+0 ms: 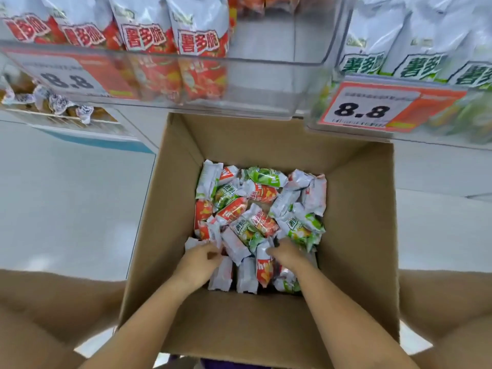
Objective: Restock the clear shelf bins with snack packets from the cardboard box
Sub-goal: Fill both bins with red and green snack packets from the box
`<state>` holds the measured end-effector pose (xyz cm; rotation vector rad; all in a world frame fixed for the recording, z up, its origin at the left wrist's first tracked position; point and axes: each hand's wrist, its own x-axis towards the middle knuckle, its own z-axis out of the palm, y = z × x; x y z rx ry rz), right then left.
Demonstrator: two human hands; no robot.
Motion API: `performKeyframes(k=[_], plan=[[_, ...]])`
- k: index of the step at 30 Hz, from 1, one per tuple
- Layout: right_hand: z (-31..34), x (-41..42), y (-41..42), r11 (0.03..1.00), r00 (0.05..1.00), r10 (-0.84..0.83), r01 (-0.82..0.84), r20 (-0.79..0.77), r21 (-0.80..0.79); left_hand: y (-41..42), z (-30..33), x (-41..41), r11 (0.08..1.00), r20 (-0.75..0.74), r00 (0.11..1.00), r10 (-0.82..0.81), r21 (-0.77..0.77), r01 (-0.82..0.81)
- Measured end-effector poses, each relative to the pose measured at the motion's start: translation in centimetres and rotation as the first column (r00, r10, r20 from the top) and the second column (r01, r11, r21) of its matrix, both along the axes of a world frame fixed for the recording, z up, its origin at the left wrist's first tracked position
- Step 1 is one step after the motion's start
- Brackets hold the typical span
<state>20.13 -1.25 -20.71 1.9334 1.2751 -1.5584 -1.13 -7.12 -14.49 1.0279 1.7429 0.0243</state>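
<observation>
Sitting open on the pale floor point(66, 198), directly below the shelf bins: the cardboard box point(356, 235), flaps spread outward to left and right. Hanging above the box's far edge, the clear bin of red packets point(266, 83), right part bare, packets standing upright with long axes vertical. Hanging right of that, above the box's far right corner, the clear bin of green packets point(332, 102), likewise upright. Showing 8.8 on each bin front: a price tag point(372, 109). Lying jumbled on the box bottom, pointing every which way: the loose snack packets point(255, 206), red and green mixed. Reaching into the near end of the box, the left hand point(198, 258), fingers curling onto a white-ended packet; just beside it, the right hand point(286, 253), fingers curling down among the packets, exact grasp not discernible.
</observation>
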Motion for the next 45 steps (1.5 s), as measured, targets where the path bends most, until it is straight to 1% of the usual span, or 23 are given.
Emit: performKeyframes(k=[2, 4, 6, 8, 10, 13, 15, 17, 19, 20, 23, 24, 26, 27, 28, 29, 30, 32, 34, 36, 39, 42, 45], plan=[[-1.4, -0.6, -0.7, 0.998, 0.998, -0.057, 0.057, -0.02, -0.026, 0.2, -0.3, -0.2, 0.999, 0.031, 0.999, 0.04, -0.002, -0.04], [-2.5, -1.2, -1.9, 0.995, 0.995, -0.101, 0.101, -0.013, -0.008, 0.5, -0.8, -0.1, 0.996, 0.039, 0.996, 0.085, -0.006, -0.085], [-2.8, -1.9, -2.5, 0.996, 0.996, -0.086, 0.085, 0.027, 0.024, 0.7, -1.4, 0.1, 0.989, 0.04, 0.989, 0.143, -0.032, -0.141], [-2.7, -2.4, -2.5, 1.0, 0.999, -0.027, 0.027, 0.021, 0.004, 0.9, -1.9, 0.4, 0.976, 0.057, 0.977, 0.208, -0.073, -0.204], [-2.5, -2.8, -2.2, 0.999, 0.998, -0.039, 0.038, -0.056, -0.004, 1.0, -2.1, 0.7, 0.968, 0.1, 0.97, 0.222, -0.14, -0.207], [-1.8, -3.9, -1.6, 0.98, 0.968, -0.185, 0.195, -0.168, 0.048, 1.4, -1.8, 1.7, 0.966, 0.207, 0.973, 0.1, -0.254, -0.045], [-1.0, -4.7, -1.2, 0.949, 0.932, -0.269, 0.3, -0.244, 0.098, 1.3, -1.7, 2.6, 0.97, 0.249, 0.96, 0.129, -0.231, -0.071], [0.1, -5.2, -0.7, 0.934, 0.903, -0.288, 0.338, -0.319, 0.114, 1.1, -2.0, 3.3, 0.976, 0.174, 0.966, 0.193, -0.134, -0.171], [0.9, -5.0, -0.5, 0.939, 0.867, -0.278, 0.336, -0.414, 0.072, 1.1, -2.3, 3.3, 0.972, 0.093, 0.969, 0.23, -0.06, -0.225], [1.3, -4.7, -0.5, 0.941, 0.845, -0.282, 0.336, -0.453, 0.041, 1.2, -2.2, 3.2, 0.967, 0.1, 0.962, 0.255, -0.051, -0.251], [1.7, -3.6, -0.5, 0.914, 0.772, -0.385, 0.394, -0.505, -0.095, 1.6, -2.0, 3.0, 0.929, 0.207, 0.907, 0.367, -0.119, -0.35], [1.8, -3.3, -0.4, 0.895, 0.737, -0.43, 0.426, -0.521, -0.135, 1.8, -1.9, 3.0, 0.921, 0.238, 0.891, 0.387, -0.137, -0.364], [2.1, -3.1, -0.5, 0.87, 0.704, -0.476, 0.466, -0.527, -0.162, 2.1, -2.3, 3.0, 0.922, 0.248, 0.889, 0.386, -0.145, -0.359], [2.0, -3.0, -0.5, 0.866, 0.71, -0.478, 0.479, -0.518, -0.142, 2.4, -2.6, 2.9, 0.932, 0.216, 0.907, 0.361, -0.116, -0.343], [2.0, -3.0, -0.6, 0.857, 0.711, -0.484, 0.504, -0.51, -0.11, 2.7, -2.9, 2.8, 0.952, 0.144, 0.941, 0.306, -0.053, -0.301], [1.8, -3.1, -0.8, 0.843, 0.71, -0.497, 0.532, -0.499, -0.083, 3.0, -3.3, 2.6, 0.973, 0.027, 0.973, 0.23, 0.019, -0.231], [1.8, -3.2, -0.9, 0.82, 0.694, -0.522, 0.568, -0.497, -0.068, 3.5, -3.5, 2.3, 0.986, -0.104, 0.983, 0.154, 0.086, -0.145], [1.5, -3.2, -1.2, 0.773, 0.66, -0.579, 0.632, -0.478, -0.063, 4.6, -4.1, 1.5, 0.987, -0.287, 0.957, 0.048, 0.16, -0.002], [1.1, -3.0, -1.4, 0.751, 0.643, -0.598, 0.658, -0.477, -0.054, 5.7, -4.9, 0.6, 0.986, -0.377, 0.924, -0.062, 0.118, 0.115], [0.9, -2.8, -1.7, 0.76, 0.65, -0.589, 0.648, -0.48, -0.056, 6.4, -5.8, -0.5, 0.978, -0.414, 0.892, -0.184, 0.019, 0.21], [0.7, -2.5, -2.3, 0.778, 0.675, -0.579, 0.625, -0.457, -0.064, 6.6, -6.8, -1.7, 0.939, -0.373, 0.862, -0.344, -0.137, 0.315], [0.5, -2.3, -2.8, 0.796, 0.717, -0.572, 0.602, -0.399, -0.059, 6.0, -7.4, -1.8, 0.924, -0.291, 0.882, -0.371, -0.21, 0.32], [0.5, -2.2, -2.9, 0.797, 0.724, -0.572, 0.601, -0.386, -0.053, 5.1, -7.7, -1.4, 0.926, -0.28, 0.886, -0.371, -0.19, 0.327]])
